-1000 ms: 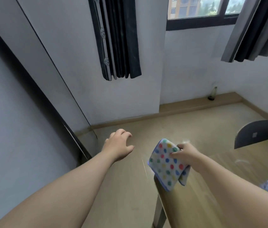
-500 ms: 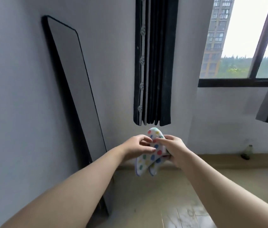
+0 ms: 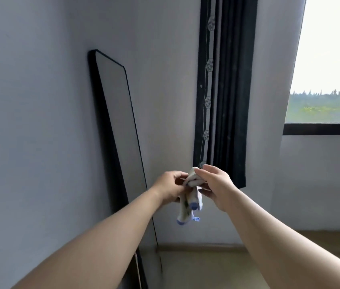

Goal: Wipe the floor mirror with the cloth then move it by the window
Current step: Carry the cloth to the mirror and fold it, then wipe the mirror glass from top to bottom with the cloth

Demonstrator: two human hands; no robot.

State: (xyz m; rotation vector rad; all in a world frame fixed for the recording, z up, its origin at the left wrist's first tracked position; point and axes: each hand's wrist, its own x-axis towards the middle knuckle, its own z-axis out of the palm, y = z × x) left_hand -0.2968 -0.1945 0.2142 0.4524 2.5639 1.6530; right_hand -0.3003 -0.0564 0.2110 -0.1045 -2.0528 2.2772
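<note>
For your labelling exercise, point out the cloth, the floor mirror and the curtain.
cloth (image 3: 192, 202): head view, hanging middle fold.
floor mirror (image 3: 121, 130): head view, centre of the glass.
curtain (image 3: 227, 90): head view, dark pleats.

- The cloth (image 3: 190, 197), spread flat a second ago, now hangs bunched between both hands.
- The left hand (image 3: 171, 189) has closed onto it, at 9 o'clock of the right hand (image 3: 217, 184).
</note>
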